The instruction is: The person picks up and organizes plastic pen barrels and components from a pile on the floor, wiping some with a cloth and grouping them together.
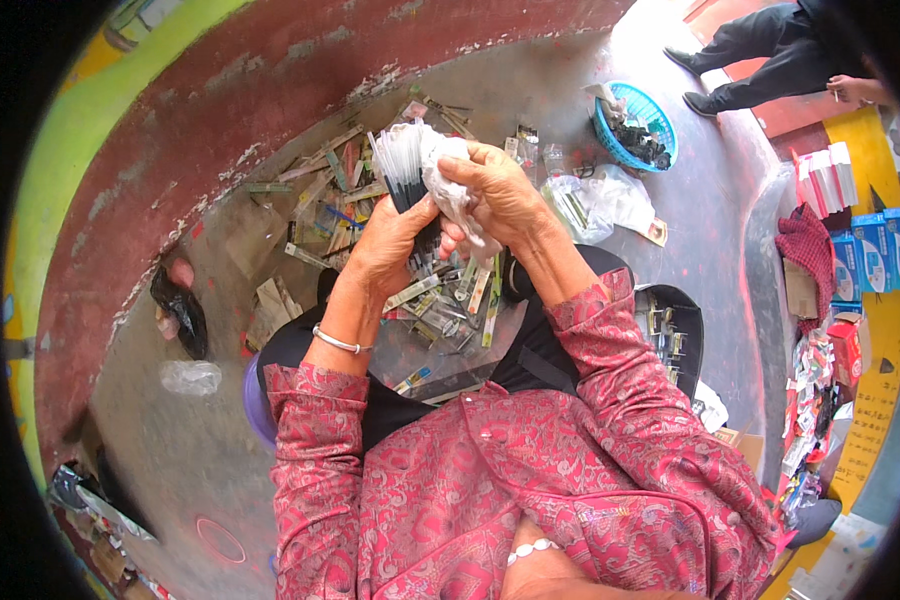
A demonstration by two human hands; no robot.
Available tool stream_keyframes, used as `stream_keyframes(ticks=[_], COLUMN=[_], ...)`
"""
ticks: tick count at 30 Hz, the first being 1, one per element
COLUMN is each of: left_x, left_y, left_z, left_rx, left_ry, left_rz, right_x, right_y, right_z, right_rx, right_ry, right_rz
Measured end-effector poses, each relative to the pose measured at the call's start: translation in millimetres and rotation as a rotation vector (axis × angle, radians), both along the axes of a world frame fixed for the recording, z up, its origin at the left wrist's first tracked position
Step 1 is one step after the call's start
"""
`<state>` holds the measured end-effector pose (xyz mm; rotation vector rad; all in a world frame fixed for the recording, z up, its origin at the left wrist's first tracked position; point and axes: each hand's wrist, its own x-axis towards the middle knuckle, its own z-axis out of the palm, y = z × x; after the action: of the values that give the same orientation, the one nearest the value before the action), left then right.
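Note:
In front of my chest both hands are raised over the floor. My left hand [392,243] is closed round a bundle of thin strips [398,165], whitish and clear at the top and black lower down. What the strips are I cannot make out. My right hand [500,200] pinches a crumpled white plastic bag or wrap [448,180] pressed against the bundle's right side. Below the hands lies a heap of narrow packets [350,180], many long and flat in clear wrapping. Some packets spread between my knees.
A blue basket [668,125] with dark items stands at upper right, clear plastic bags [595,205] nearer. A dark container [682,335] sits by my right leg. A black bag [185,310] lies left, by the curved red wall [120,220]. Another person's legs [755,60] show at upper right.

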<state>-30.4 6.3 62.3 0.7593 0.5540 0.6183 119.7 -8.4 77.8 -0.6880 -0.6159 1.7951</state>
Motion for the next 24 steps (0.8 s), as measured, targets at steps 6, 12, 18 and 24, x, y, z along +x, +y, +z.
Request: stream_keyframes(ticks=[6, 12, 18, 24], left_x=[5, 0, -1, -7], left_y=[-1, 0, 6, 0], left_z=[-2, -8, -2, 2], left_rx=[0.034, -0.009, 0.016, 0.078], left_ry=[0.051, 0.078, 0.116, 0.148], left_rz=[-0.055, -0.094, 0.024, -0.075], right_x=[0, 44, 14, -9], right_y=[5, 29, -1, 10], right_z=[-5, 6, 31, -3], right_rx=[-0.083, -0.047, 0.634, 1.022], right_ry=[0.105, 0.277, -0.981, -1.430], right_rz=[-0.046, -0.456, -0.457, -0.417])
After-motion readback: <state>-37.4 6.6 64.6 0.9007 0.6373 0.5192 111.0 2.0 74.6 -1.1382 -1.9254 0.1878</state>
